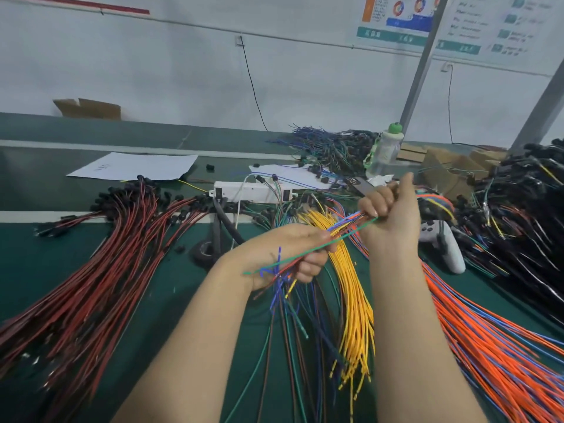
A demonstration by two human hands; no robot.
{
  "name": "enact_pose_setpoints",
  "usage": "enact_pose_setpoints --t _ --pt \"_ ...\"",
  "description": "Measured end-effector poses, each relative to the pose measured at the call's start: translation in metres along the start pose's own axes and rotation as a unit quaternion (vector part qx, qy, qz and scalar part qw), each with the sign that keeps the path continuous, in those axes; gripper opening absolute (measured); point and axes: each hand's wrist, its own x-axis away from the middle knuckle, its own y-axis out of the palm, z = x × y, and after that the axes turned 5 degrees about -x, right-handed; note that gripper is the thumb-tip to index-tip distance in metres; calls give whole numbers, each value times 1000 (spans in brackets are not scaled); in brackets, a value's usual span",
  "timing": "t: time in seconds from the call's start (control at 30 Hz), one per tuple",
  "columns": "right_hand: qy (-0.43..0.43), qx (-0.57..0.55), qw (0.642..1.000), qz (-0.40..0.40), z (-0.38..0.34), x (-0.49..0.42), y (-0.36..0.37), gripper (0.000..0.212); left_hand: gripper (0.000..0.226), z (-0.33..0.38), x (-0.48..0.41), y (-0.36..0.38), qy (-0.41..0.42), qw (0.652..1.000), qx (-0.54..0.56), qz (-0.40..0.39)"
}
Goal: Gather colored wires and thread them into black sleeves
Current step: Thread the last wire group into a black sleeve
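Closest to me, yellow wires (355,315) fan across the green table (183,285). Orange wires (488,346) crowd its right side and red-and-black wires (91,285) its left, so only a narrow strip of bare mat shows between them.

Above that, my left hand (293,254) curls around the near end of a mixed wire bundle (348,224). My right hand (390,209) is fisted around its far end. The bundle is raised off the table and slants from lower left up to the right. It holds blue, orange and yellow strands, and frayed tips (276,277) poke out past the left hand. One green wire (351,230) lies along it.

Beyond are a tape roll (204,250), a white power strip (250,192), black-sleeved wires (525,193) and a water bottle (386,151).
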Motion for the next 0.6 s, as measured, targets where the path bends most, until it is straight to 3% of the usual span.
enact_pose_setpoints --t 0.1,0.17,0.27,0.43,0.53,0.6 --pt "138 -28 989 -33 4 5 -10 43 21 1 -1 6 -17 998 52 3" --pt "175 -51 982 -48 8 6 -13 45 26 2 3 8 -3 999 51 2" --pt "144 -48 987 -56 5 2 -11 46 39 5 13 9 -10 999 45 -23" --pt "67 -12 996 -50 -10 -7 -8 47 28 -6 26 12 -14 978 -208 -16" --pt "51 2 997 -49 -11 -7 -10 47 27 -7 32 9 5 981 -196 9" --pt "42 -14 997 -57 -16 -9 -12 47 25 -6 35 6 5 973 -229 -13"
